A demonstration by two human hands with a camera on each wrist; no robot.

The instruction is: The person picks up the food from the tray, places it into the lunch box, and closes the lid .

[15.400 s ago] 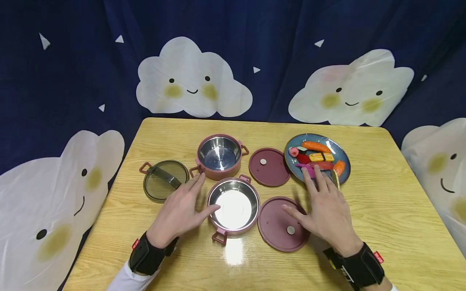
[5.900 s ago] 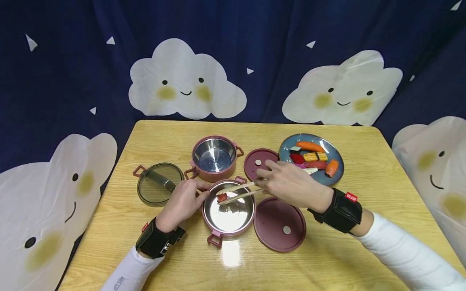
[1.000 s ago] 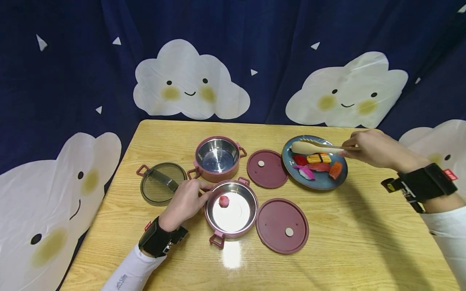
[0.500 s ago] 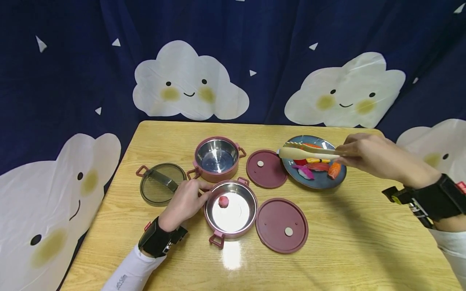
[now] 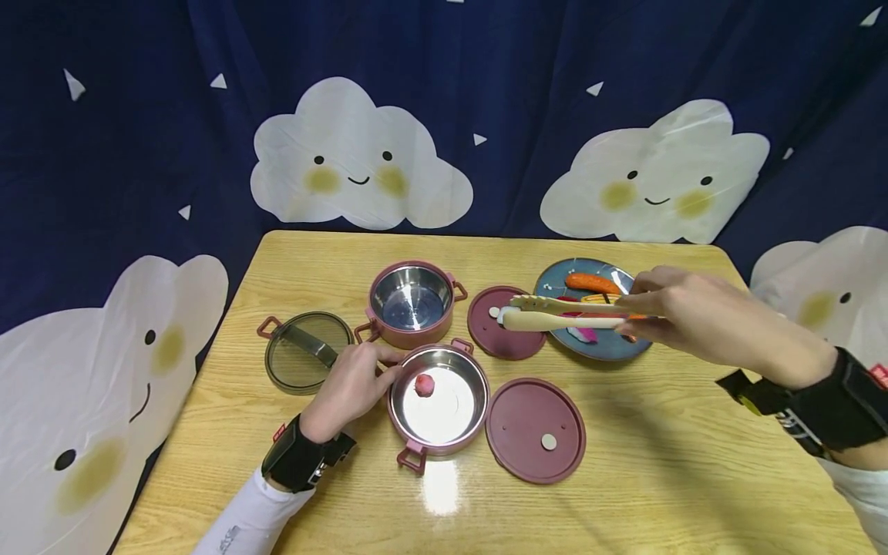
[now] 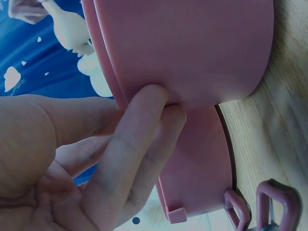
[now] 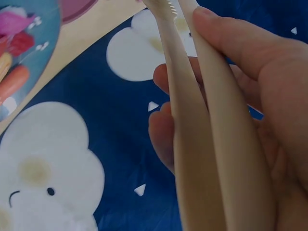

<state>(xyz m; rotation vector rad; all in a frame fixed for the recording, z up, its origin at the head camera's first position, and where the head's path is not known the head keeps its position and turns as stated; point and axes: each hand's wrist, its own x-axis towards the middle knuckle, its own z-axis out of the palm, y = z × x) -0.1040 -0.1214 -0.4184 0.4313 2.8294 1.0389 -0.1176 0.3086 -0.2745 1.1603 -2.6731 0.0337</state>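
Head view, near pot (image 5: 447, 422): low metal pot, pink outside, w/ 1 pink ball (image 5: 425, 385) in it. Prob. light, stiff, smooth. Best hold = side handles (image 5: 415, 445), or pinch the rim.
Left hand (image 5: 354, 385): at near pot's left rim. Fingers bent, v. small gap; tips touch the outside wall, thumb by the rim, a light pinch.
Right hand (image 5: 687, 312): up high, right of near pot & farther back. Fingers wrap the tongs (image 5: 555, 321), pretty snug.
Tongs: reach from right hand to a spot behind-right of near pot. Look light, a bit bendy; hold mid-arm.
Pale bit (image 5: 502, 315): at tongs' tips, behind-right of near pot; mostly hid, can't tell shape. Prob. light, maybe slippery; soft squeeze on its sides.
Plate (image 5: 602, 352): right of near pot, farther back, w/ toy-like sushi (image 5: 586, 283). Prob. hard, may break; grab the edge.
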